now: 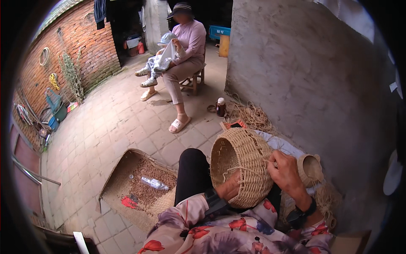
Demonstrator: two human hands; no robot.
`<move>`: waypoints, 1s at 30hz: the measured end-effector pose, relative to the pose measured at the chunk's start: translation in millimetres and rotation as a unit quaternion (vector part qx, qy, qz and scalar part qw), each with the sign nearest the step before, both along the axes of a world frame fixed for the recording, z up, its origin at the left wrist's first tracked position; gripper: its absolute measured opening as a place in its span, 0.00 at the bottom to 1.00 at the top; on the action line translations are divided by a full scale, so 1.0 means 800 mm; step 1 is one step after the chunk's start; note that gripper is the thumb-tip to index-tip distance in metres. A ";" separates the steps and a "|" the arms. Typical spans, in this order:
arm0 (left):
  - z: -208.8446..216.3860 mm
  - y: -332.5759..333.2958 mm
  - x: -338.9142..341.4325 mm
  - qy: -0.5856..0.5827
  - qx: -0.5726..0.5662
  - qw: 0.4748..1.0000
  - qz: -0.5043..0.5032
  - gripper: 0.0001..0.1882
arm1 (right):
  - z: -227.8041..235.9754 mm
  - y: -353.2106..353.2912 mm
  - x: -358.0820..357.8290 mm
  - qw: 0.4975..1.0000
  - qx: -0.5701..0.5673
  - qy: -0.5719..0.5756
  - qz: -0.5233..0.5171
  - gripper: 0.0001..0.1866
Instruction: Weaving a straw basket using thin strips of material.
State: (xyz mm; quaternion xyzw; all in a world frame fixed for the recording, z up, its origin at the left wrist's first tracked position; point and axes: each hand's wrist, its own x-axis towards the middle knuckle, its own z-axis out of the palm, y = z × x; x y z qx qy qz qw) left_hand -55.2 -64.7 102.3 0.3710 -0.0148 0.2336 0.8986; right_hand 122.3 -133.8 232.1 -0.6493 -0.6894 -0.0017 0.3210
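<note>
A round basket point(256, 165) woven of pale straw cord rests on my lap, its opening turned to the left. My left hand point(229, 187) reaches in through that opening; its fingers are hidden behind the rim and wall. On the basket's outer right side, my right hand point(286, 171) pinches a thin strand of straw cord point(270, 162) against the weave, with thumb and forefinger together. A loose strand also hangs inside the opening, near my left wrist.
A woven tray point(111, 182) with brown grains and a clear plastic bottle point(154, 183) lies to the left. Coiled cord point(251, 116) and a smaller basket point(311, 170) lie by the wall point(292, 72). Ahead, a seated person point(190, 46) holds a child point(163, 61).
</note>
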 end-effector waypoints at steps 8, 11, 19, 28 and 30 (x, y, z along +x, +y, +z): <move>0.001 -0.006 -0.004 -0.015 -0.012 1.000 -0.005 0.49 | -0.017 0.019 -0.006 0.999 -0.026 0.032 -0.034 0.05; -0.009 -0.008 -0.005 -0.004 -0.012 1.000 0.005 0.49 | -0.013 0.013 -0.011 0.999 -0.010 0.020 -0.029 0.05; -0.055 0.033 -0.006 -0.003 0.236 0.972 -0.009 0.36 | -0.023 -0.016 -0.010 0.995 0.017 0.091 -0.030 0.06; -0.045 0.044 0.040 0.139 0.215 0.966 0.034 0.23 | -0.052 -0.027 -0.005 0.972 0.023 0.218 -0.078 0.08; -0.037 0.033 0.036 0.101 0.079 0.992 0.007 0.24 | -0.047 -0.022 -0.006 0.980 0.034 0.185 -0.068 0.07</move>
